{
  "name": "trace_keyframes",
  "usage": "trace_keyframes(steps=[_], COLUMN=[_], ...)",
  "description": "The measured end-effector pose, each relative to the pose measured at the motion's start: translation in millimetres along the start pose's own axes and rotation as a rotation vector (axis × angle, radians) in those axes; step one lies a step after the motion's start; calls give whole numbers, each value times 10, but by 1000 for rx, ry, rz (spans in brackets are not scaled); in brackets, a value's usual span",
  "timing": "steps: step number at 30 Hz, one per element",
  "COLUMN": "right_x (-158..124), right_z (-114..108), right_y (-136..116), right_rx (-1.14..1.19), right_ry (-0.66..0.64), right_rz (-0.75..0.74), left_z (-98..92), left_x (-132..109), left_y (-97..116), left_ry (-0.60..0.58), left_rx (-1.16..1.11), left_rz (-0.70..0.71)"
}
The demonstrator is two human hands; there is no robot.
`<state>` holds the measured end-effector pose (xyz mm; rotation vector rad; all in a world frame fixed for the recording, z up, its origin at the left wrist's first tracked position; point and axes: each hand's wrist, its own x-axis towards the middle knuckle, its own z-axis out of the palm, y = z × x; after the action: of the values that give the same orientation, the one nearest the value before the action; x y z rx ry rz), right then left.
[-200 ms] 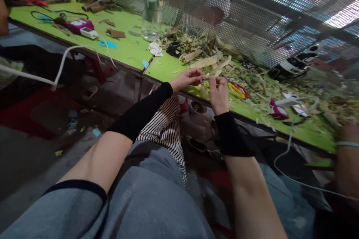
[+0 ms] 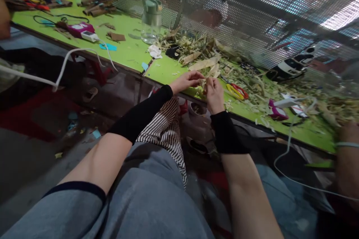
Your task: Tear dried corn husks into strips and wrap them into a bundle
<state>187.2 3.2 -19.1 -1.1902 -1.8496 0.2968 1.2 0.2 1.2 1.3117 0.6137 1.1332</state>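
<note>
At the front edge of the green table (image 2: 165, 68), my left hand (image 2: 186, 81) and my right hand (image 2: 214, 95) meet with fingertips nearly touching. Both pinch a pale, dried leaf strip (image 2: 213, 71), whose lower part is mostly hidden by the fingers. Just right of my right hand lie scissors (image 2: 238, 91) with yellow and red handles. Behind the hands spreads a heap of dry leaf pieces and shreds (image 2: 196, 46), greenish and straw-coloured.
A clear bottle with a green lid (image 2: 151, 18) stands beyond the heap, near crumpled white tissue (image 2: 155, 51). Magenta devices (image 2: 81, 30) with white cables lie left and right. Brown rolled pieces (image 2: 99, 4) sit far left. A perforated metal screen (image 2: 252, 11) backs the table. Another person's wrist (image 2: 347, 149) shows right.
My right hand has drawn slightly left toward my left hand, and its fingers have curled more. The leaf strip's visible end has shifted left and looks shorter.
</note>
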Motion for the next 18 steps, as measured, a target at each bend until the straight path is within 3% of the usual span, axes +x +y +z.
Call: trace_keyframes(steps=[5,9,12,18], right_x=[31,26,43,79], right_z=[77,22,-38,-34], right_y=[-105,-202,-193,-160], right_rx=[290,410,396,491], right_ry=[51,-10,32,193], right_rz=[250,321,307,319], left_z=[33,-7,-67,-83], left_x=[51,105,121,30], left_y=[-60,-72,-13,193], left_ry=[55,-74,-132,-40], left_rx=[57,175,183,118], left_rz=[7,19,31,-246])
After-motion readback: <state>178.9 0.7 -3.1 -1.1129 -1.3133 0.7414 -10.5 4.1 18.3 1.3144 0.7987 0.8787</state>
